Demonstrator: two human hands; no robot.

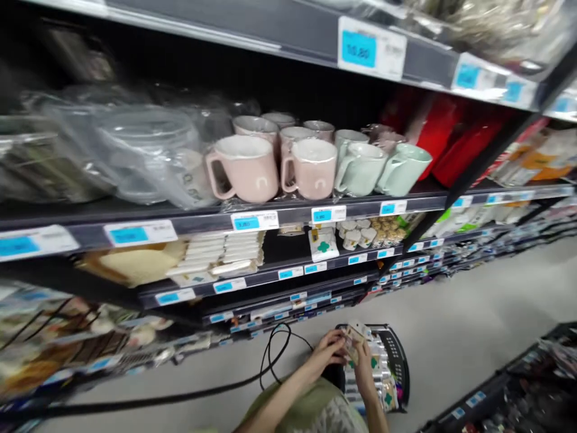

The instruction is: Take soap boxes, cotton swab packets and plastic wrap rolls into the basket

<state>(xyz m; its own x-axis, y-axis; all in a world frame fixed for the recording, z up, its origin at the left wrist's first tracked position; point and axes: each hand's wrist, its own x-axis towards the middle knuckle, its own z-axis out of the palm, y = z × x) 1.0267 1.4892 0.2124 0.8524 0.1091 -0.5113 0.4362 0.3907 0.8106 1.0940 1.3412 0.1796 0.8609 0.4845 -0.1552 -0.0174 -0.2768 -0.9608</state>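
Observation:
Low in the view, my left hand (327, 352) and my right hand (364, 367) are both closed on a small packet (354, 340) held over a black shopping basket (399, 361) on the floor. The basket holds several flat packets, some with a green cross mark. A matching pack with a green cross (323, 245) stands on the shelf above. Pink mugs (246, 167) and pale green mugs (360, 168) line the shelf at eye level.
Black shop shelving (180, 222) with blue price tags fills the left and centre. Clear plastic containers (144, 150) sit left of the mugs, red items (439, 138) to the right. A black cord (274, 355) loops over the grey floor. Another shelf unit (532, 385) stands at the lower right.

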